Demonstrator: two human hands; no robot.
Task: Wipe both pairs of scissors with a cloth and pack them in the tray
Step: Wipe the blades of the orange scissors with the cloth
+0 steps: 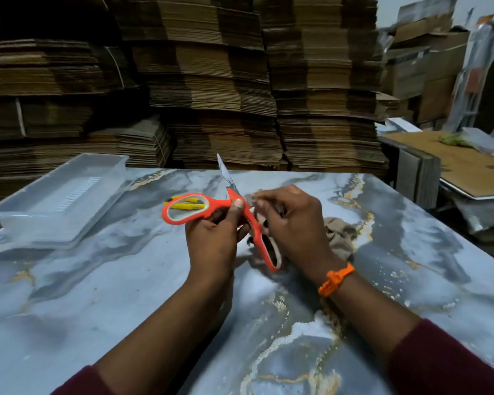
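Packing whse: flat cardboard stacks [211,81]

No legible text anywhere.

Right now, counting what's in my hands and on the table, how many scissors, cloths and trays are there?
2 scissors: orange pair, yellow pair
1 cloth
1 tray
Total: 4

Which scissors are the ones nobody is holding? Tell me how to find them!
Look at the blue-grey marbled table, then the clear plastic tray at its far left. Just right of the tray, the yellow scissors lie on the table, peeking through the handle loop of the orange scissors. They are the only yellow pair, and no hand touches them.
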